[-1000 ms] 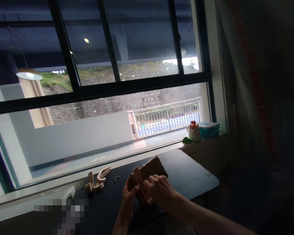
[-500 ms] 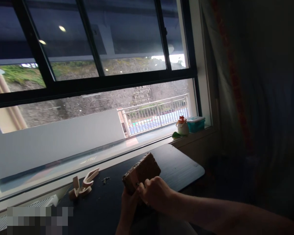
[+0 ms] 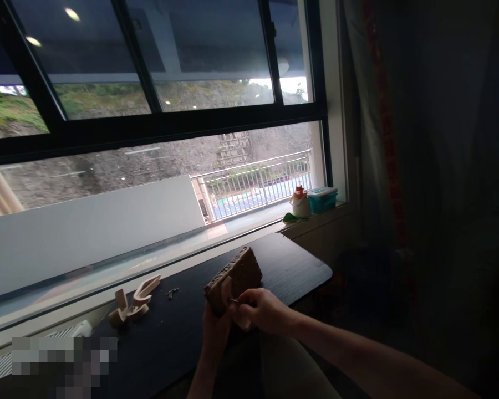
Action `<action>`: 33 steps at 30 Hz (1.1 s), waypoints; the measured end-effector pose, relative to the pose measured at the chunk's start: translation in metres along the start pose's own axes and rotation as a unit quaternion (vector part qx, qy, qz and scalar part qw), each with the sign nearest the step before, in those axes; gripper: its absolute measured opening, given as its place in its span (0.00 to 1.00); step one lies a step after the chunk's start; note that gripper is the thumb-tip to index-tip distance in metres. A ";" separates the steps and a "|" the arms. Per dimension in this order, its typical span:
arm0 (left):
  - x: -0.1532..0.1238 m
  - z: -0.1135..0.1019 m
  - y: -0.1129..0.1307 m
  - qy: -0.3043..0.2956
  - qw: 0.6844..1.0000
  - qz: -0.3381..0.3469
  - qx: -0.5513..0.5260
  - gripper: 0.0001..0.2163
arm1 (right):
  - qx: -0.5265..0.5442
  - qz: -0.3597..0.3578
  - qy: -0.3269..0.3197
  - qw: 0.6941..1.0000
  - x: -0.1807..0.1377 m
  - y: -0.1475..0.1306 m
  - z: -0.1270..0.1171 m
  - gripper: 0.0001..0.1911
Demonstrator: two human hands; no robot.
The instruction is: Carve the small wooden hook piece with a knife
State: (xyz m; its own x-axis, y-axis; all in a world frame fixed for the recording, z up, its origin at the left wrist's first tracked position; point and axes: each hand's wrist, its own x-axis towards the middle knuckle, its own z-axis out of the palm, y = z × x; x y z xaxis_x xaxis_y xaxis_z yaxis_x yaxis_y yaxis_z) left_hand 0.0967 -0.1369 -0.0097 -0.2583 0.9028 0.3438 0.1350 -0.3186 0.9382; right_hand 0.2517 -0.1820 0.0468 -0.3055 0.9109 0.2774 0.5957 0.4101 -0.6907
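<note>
A brown rectangular block (image 3: 249, 271) with rough, bumpy edges is held up at a tilt over the near side of the dark table. My left hand (image 3: 216, 327) grips its lower left end from below. Against the block's face lies a light tan curved piece (image 3: 226, 289), partly hidden by my fingers. My right hand (image 3: 268, 311) pinches a small thin metal piece (image 3: 233, 300), whose tip points left at the tan piece. It is too small and dim to tell exactly what it is.
Several curved tan pieces (image 3: 135, 302) lie on the dark table (image 3: 289, 266) at left, beside a small pile of metal bits (image 3: 172, 293). A bottle with an orange lid (image 3: 300, 203), a teal box (image 3: 322, 200) and something green (image 3: 290, 218) stand on the windowsill.
The whole view has shifted, so everything appears farther up and left. My right fingers sit a little farther back from the block, and more of the thin metal piece shows.
</note>
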 end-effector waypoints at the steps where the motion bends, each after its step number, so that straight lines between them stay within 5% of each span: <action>1: 0.000 0.000 -0.001 0.001 1.000 0.002 0.000 0.23 | -0.032 -0.017 0.014 0.999 -0.002 -0.004 -0.002 0.14; 6: 0.001 0.000 -0.005 0.011 1.000 0.002 0.005 0.23 | -0.181 -0.076 0.022 0.980 -0.005 -0.012 0.000 0.11; 19: -0.002 0.001 0.005 0.007 1.000 -0.001 0.019 0.23 | -0.027 0.010 -0.006 1.000 0.004 0.002 0.002 0.15; 26: 0.000 0.000 0.001 0.021 0.999 -0.025 0.034 0.25 | -0.276 -0.136 0.008 0.952 0.000 -0.013 0.002 0.09; 33: -0.003 0.004 0.005 0.023 0.999 -0.014 0.033 0.27 | -0.053 -0.001 -0.018 0.998 0.011 -0.001 0.003 0.11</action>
State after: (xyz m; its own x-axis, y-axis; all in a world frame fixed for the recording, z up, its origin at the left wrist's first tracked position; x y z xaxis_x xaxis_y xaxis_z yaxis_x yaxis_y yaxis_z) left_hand 0.1019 -0.1399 -0.0064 -0.3060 0.8963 0.3208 0.1896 -0.2728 0.9432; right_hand 0.2459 -0.1726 0.0484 -0.3329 0.9084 0.2531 0.6698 0.4167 -0.6146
